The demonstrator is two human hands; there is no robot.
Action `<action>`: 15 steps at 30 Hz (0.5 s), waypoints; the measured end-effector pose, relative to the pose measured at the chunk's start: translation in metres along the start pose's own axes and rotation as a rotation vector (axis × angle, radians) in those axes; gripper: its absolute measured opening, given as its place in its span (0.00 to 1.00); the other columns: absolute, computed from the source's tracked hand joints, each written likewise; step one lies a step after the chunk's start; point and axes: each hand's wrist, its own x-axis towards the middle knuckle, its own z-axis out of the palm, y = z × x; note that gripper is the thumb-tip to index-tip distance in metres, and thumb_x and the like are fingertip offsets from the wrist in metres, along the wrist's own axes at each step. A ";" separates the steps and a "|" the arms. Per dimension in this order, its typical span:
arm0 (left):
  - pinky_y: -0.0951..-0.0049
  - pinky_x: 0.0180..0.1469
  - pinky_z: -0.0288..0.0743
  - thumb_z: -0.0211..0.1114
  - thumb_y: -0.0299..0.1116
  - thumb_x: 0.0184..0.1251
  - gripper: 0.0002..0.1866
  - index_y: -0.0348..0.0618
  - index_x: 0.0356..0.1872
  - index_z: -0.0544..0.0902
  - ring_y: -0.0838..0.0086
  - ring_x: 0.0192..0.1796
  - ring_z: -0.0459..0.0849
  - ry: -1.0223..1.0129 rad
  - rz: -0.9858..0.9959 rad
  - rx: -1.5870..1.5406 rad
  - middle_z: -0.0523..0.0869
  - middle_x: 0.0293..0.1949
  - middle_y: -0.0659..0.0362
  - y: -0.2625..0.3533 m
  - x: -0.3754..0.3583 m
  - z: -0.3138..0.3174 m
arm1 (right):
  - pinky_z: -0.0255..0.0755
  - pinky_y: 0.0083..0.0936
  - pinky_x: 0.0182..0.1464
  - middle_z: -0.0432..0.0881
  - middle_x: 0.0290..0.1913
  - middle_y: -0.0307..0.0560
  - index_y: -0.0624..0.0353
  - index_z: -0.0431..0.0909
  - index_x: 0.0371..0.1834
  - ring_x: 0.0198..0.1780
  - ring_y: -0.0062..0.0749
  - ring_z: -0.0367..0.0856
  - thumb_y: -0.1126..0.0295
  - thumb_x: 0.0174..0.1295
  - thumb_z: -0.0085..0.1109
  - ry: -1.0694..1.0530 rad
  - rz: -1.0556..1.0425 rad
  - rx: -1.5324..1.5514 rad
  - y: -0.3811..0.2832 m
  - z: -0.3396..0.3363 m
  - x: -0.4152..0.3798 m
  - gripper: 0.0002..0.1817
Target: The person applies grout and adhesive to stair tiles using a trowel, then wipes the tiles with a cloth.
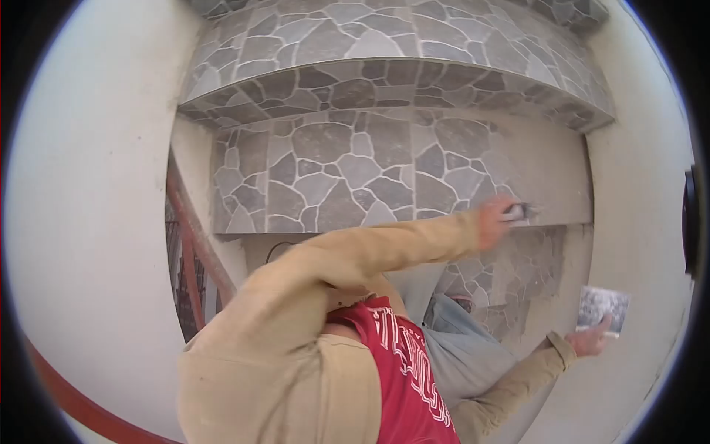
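Note:
My left hand (494, 222) reaches across the stair tread (340, 174), its fingers closed round a small spatula-like tool (518, 212) that is blurred by motion. The tool is at the tread's front edge, by a plain grey-beige area (551, 166) where no stone pattern shows. Lower on the right, my right hand (589, 340) grips a small flat board (603, 309) with grey and white smears. Its thumb lies on top of the board, and the fingers beneath are hidden.
Stone-patterned steps rise ahead, with an upper tread (370, 33) overhanging its riser (347, 92). A pale wall (643, 185) borders the right side, and another wall (89, 185) the left. A reddish-brown railing (196, 237) runs at left. Below the tread is a lower patterned surface (473, 277).

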 end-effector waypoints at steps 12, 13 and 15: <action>0.38 0.74 0.51 0.59 0.49 0.69 0.38 0.41 0.75 0.61 0.49 0.79 0.53 0.403 -1.053 1.274 0.56 0.78 0.46 -0.053 -0.289 -0.298 | 0.82 0.31 0.45 0.85 0.47 0.56 0.75 0.81 0.46 0.45 0.36 0.85 0.63 0.62 0.70 -0.216 0.012 0.285 -0.048 0.028 -0.054 0.21; 0.38 0.74 0.51 0.59 0.49 0.69 0.38 0.41 0.75 0.61 0.49 0.79 0.53 0.407 -1.035 1.268 0.56 0.78 0.46 -0.070 -0.278 -0.311 | 0.82 0.31 0.45 0.85 0.48 0.55 0.75 0.81 0.47 0.45 0.36 0.85 0.63 0.63 0.69 -0.221 -0.024 0.185 -0.053 0.028 -0.058 0.21; 0.31 0.74 0.42 0.55 0.56 0.70 0.42 0.42 0.78 0.55 0.49 0.82 0.42 0.614 -0.912 1.225 0.47 0.81 0.50 -0.117 -0.250 -0.358 | 0.82 0.31 0.46 0.85 0.49 0.55 0.75 0.81 0.48 0.45 0.36 0.85 0.63 0.64 0.68 -0.226 -0.070 0.076 -0.053 0.025 -0.055 0.21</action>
